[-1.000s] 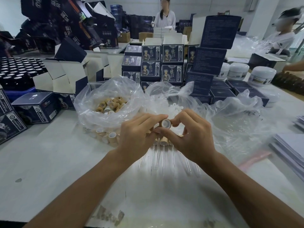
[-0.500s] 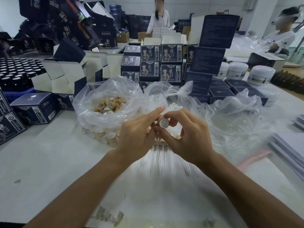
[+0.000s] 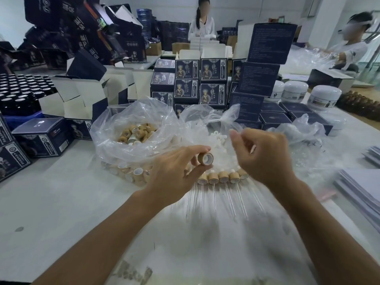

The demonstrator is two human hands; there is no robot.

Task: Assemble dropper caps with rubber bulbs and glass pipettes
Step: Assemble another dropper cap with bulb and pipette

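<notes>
Nearest to me, my two forearms reach out over the white surface point(image 3: 51, 202). My left hand point(image 3: 174, 173) pinches a cap point(image 3: 205, 159) between thumb and forefinger: a short tan cylinder with a wood-like side and a white lining, its open end facing me. My right hand point(image 3: 265, 155) is just beside it, not touching, blurred, fingers curled loosely and holding nothing that I can see.

Just under the hands lies a row of finished droppers point(image 3: 223, 177); I count about five tan caps side by side, thin clear glass tubes point(image 3: 213, 197) pointing toward me.

Behind them sit two clear plastic bags: the left bag point(image 3: 115, 145) holds many loose tan caps, the right bag point(image 3: 211, 120) many small white rubber bulbs point(image 3: 218, 138); too many to count.

Farther back stand stacked dark blue boxes point(image 3: 212, 69) printed with a costumed figure; the writing is too small to read. Three white jars point(image 3: 324, 97) stand at right, dark bottles point(image 3: 18, 89) at left.
</notes>
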